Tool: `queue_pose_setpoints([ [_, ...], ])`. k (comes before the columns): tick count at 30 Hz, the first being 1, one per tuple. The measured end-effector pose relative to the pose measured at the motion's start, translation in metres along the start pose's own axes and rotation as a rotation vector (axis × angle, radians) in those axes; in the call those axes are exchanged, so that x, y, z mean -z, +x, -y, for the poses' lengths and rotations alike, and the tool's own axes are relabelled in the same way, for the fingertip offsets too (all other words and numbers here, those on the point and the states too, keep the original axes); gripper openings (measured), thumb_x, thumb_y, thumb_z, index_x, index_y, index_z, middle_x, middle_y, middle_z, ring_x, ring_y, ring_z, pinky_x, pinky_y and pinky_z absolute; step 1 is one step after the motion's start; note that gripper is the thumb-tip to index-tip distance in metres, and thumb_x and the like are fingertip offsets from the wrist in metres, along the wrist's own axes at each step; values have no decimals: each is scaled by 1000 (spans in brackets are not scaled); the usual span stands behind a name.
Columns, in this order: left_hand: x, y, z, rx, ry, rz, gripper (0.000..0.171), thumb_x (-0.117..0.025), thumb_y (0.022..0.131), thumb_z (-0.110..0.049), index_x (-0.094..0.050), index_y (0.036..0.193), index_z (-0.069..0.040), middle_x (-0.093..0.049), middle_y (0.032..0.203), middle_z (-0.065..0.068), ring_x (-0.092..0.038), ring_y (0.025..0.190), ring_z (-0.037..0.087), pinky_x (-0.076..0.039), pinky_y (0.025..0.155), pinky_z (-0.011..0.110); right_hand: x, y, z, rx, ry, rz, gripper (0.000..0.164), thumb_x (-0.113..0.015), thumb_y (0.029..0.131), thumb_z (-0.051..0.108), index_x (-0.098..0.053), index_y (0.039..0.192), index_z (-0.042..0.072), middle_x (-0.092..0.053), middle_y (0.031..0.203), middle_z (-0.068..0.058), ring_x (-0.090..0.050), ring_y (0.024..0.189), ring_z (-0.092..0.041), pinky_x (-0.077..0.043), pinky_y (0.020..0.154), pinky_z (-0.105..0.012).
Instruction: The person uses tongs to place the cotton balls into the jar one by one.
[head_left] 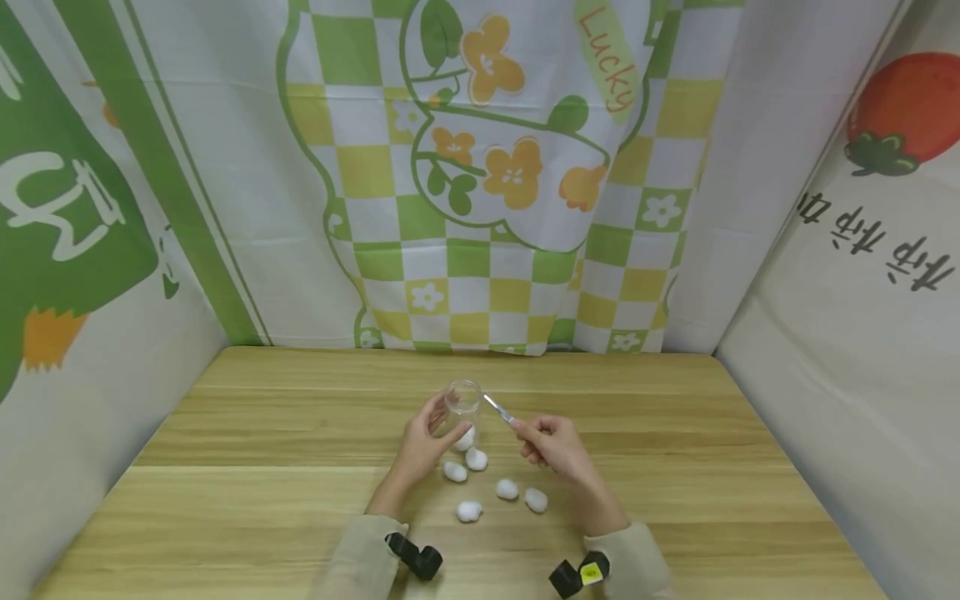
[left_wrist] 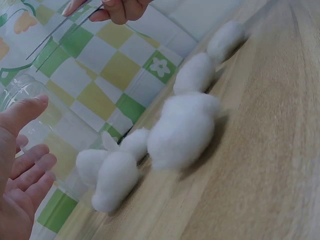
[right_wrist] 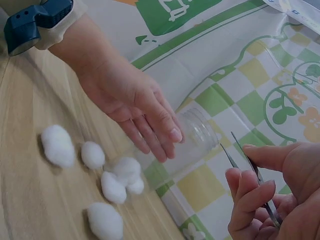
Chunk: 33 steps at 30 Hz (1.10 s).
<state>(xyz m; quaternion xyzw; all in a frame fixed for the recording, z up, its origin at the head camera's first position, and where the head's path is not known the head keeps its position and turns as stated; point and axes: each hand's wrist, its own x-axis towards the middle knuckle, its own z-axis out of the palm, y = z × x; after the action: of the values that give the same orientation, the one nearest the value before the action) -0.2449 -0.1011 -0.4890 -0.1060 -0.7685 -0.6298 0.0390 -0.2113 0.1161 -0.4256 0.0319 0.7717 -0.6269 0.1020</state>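
My left hand holds a clear glass jar from its left side, the thumb in front and the fingers round the back. The jar stands upright and uncovered. White cotton balls show at its base, partly seen through the glass. With thumb and fingers my right hand pinches slim metal tweezers. Their tips are slightly apart, with nothing between them, right by the jar's rim. Several more cotton balls lie on the wooden table between the two hands.
The wooden table reaches back to a green and yellow checked curtain. Printed cloth walls rise at both sides. Black wrist cameras sit on both sleeves.
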Motion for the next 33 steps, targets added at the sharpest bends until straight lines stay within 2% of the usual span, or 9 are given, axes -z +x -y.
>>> queue_pose_setpoints([
  [5, 0, -1, -1, 13, 1, 3, 67, -73, 86, -16, -41, 144, -6, -48, 145, 20, -44, 138, 37, -37, 119, 41, 6, -3, -4, 23, -35, 33, 31, -64, 93, 24, -64, 86, -6, -54, 55, 7, -47, 48, -2, -37, 42, -11],
  [11, 1, -1, -2, 20, 0, 5, 67, -72, 86, -18, -40, 144, -7, -48, 146, 19, -43, 139, 37, -37, 119, 41, 9, -3, -9, 27, -52, 47, 30, -64, 93, 24, -63, 84, -5, -54, 55, 7, -47, 47, -2, -38, 41, -11],
  [16, 1, -2, -2, 18, -8, 2, 66, -72, 86, -17, -41, 144, -8, -49, 145, 19, -44, 139, 36, -38, 119, 41, 10, -3, -13, 35, -74, 41, 31, -64, 92, 21, -62, 84, -8, -53, 54, 7, -46, 47, -2, -37, 42, -12],
  [26, 0, -2, -1, 10, -4, 10, 68, -72, 86, -18, -40, 144, -7, -48, 146, 20, -43, 139, 37, -37, 119, 42, 14, -4, -22, 55, -112, 92, 31, -62, 93, 16, -60, 82, -13, -51, 54, 8, -45, 48, -2, -35, 44, -11],
  [33, 0, -2, -2, 12, -8, 5, 67, -72, 86, -15, -40, 144, -5, -47, 146, 22, -43, 138, 37, -37, 119, 42, 15, -4, -31, 49, -112, 122, 31, -63, 92, 15, -59, 78, -12, -49, 53, 7, -41, 47, -3, -33, 43, -12],
])
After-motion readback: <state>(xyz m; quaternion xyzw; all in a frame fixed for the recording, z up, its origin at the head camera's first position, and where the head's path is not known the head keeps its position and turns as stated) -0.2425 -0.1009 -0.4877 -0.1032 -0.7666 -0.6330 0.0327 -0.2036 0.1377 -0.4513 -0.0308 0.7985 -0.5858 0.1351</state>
